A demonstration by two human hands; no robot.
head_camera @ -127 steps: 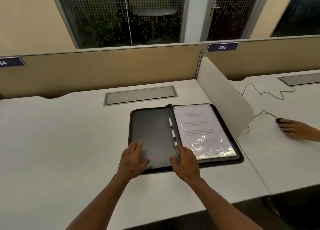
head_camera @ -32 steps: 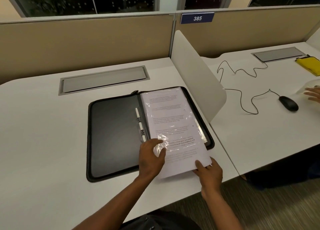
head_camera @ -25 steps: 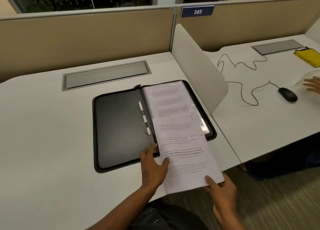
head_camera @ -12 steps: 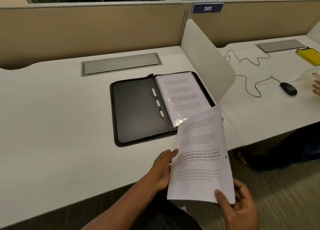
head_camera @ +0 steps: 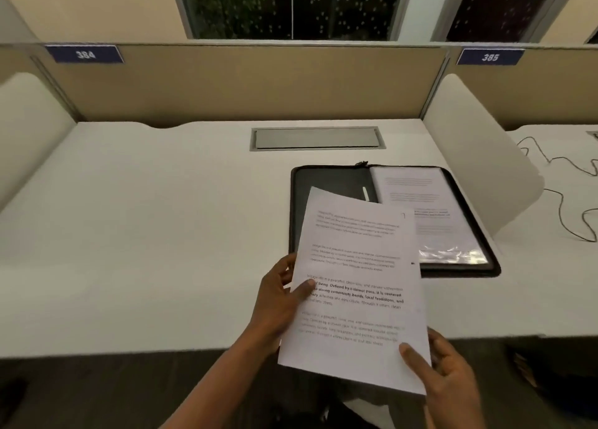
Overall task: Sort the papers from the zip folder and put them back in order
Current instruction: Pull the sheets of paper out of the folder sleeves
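A black zip folder [head_camera: 326,179] lies open on the white desk [head_camera: 155,221], right of centre. Its right half holds a clear sleeve with a printed page [head_camera: 430,215] inside. A white pen [head_camera: 365,193] sits at the spine. In front of the folder I hold a printed sheet of paper [head_camera: 356,286] above the desk's front edge. My left hand [head_camera: 278,302] grips its left edge, thumb on top. My right hand [head_camera: 449,373] pinches its lower right corner. The sheet hides much of the folder's left half.
A grey cable hatch [head_camera: 317,138] is set into the desk behind the folder. White side dividers stand at the left [head_camera: 29,131] and right [head_camera: 479,157]. A beige partition [head_camera: 246,85] closes the back. A black cable [head_camera: 569,208] lies on the neighbouring desk.
Both hands drew one sheet out of the folder's right sleeve toward me and lifted it off the desk. Since half a second ago the view has swung left and the sheet sits higher over the folder.
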